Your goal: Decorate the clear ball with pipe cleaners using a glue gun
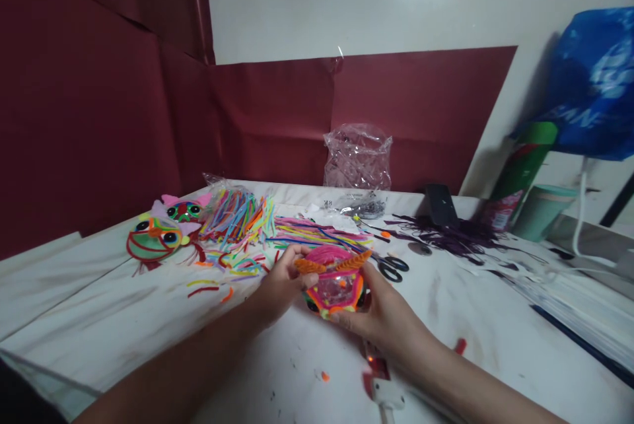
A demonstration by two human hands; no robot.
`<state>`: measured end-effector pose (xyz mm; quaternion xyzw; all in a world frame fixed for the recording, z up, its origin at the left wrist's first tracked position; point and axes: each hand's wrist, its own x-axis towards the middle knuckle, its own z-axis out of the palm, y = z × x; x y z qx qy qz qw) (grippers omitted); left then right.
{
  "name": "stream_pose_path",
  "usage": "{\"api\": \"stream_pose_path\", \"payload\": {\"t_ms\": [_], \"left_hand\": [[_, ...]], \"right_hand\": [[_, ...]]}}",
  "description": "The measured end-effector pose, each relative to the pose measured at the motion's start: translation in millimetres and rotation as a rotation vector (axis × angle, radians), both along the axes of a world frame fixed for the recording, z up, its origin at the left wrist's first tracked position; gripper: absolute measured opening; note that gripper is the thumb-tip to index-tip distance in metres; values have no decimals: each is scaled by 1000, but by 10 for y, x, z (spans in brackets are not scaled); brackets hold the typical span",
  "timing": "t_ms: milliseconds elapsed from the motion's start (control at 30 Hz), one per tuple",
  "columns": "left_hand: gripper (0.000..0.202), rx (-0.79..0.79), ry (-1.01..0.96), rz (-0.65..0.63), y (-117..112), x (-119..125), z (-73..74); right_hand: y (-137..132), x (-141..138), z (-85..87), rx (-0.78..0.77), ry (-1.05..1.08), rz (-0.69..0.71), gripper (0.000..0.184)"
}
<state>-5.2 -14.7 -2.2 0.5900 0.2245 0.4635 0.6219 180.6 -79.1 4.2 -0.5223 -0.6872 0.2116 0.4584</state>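
Gripping pink-and-orange craft piece (pixel 333 288) two-handed, just below frame center. Grasping its left side with left hand (pixel 286 282), thumb by the left orange fuzzy strip (pixel 308 267). Clasping its right side with right hand (pixel 384 305), thumb along the lower edge. Can't tell whether lifted off or touching white tabletop (pixel 148 318). Right of center, near the right hand: black-handled scissors (pixel 390 269). Left of center: bundle of colored fuzzy sticks (pixel 235 216), with cut bits (pixel 238 262) scattered below. Farther left: big-eyed green craft figure (pixel 151 246), overlapping a red one behind. Above center: crumpled clear bag (pixel 357 156), against maroon sheet (pixel 277 120). Right side: dark flat slab (pixel 440 205) amid purple strips (pixel 463 239), then pale green cup (pixel 545 212). Upper right: blue bag (pixel 594 80). Bottom, right of center: white connector (pixel 389 393).
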Motion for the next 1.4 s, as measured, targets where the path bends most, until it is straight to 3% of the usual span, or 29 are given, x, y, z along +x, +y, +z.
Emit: {"api": "stream_pose_path", "payload": {"t_ms": [233,433,533,933,1067,1233,1400], "left_hand": [[57,-13,-118,3,12,56,-89],[64,-90,-127,-16,-57,112,-44],[67,-93,-145,-1,-87,120,-8],[71,-247,-153,129,-129,162,34],[70,-226,-125,109,-116,140,22],[70,-127,-161,-5,-76,80,-5],[72,-83,-155,18,-81,63,3]], "right_hand": [[-69,-8,127,1,-123,-87,66],[-98,-32,154,-96,-268,-103,52],[-100,-37,161,-82,-283,-93,54],[-78,-67,-27,-29,-239,-9,69],[-78,-49,13,-58,-215,-5,68],[-62,-11,67,-88,-119,32,64],[-44,-10,14,-74,-103,40,57]]}}
